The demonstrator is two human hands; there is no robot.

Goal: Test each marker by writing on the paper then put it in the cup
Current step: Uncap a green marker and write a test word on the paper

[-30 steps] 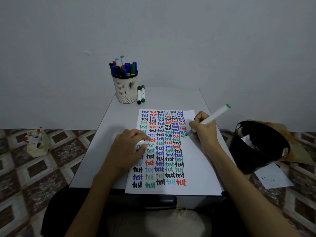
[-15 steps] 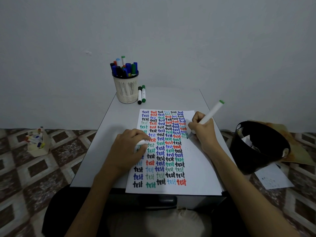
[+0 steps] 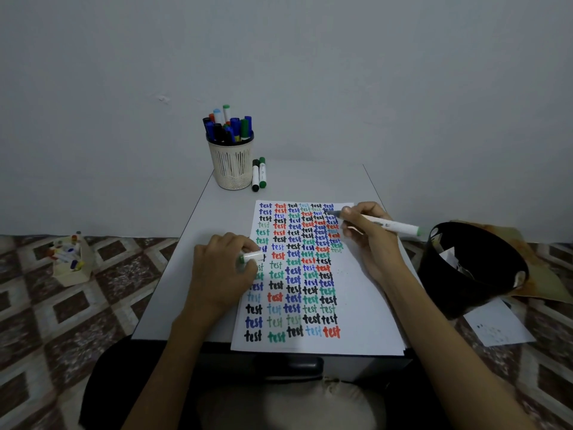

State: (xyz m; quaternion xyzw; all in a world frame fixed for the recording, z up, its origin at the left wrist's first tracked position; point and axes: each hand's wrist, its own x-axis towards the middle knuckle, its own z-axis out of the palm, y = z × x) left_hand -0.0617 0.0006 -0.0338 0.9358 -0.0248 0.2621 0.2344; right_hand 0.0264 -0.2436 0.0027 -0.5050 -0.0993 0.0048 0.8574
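Right hand [image 3: 369,240] pinches marker [image 3: 387,225] over paper [image 3: 366,305], upper right; left hand [image 3: 223,268] curled round cap [image 3: 249,257], resting on paper. Risk: bare nib or palm smearing fresh words; uncapped drop into cup [image 3: 231,169] would dry nib. Marker axis near horizontal, nib pointing left, green tail right.

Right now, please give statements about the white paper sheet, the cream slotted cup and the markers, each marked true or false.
The right hand holds a white marker with a green end over the white paper sheet. True.
The left hand grips a small white-and-green cap. True.
Two loose markers lie beside the cream slotted cup. True.
The cup is empty. False: many markers stand in it.
The paper is blank. False: coloured "test" words fill it.
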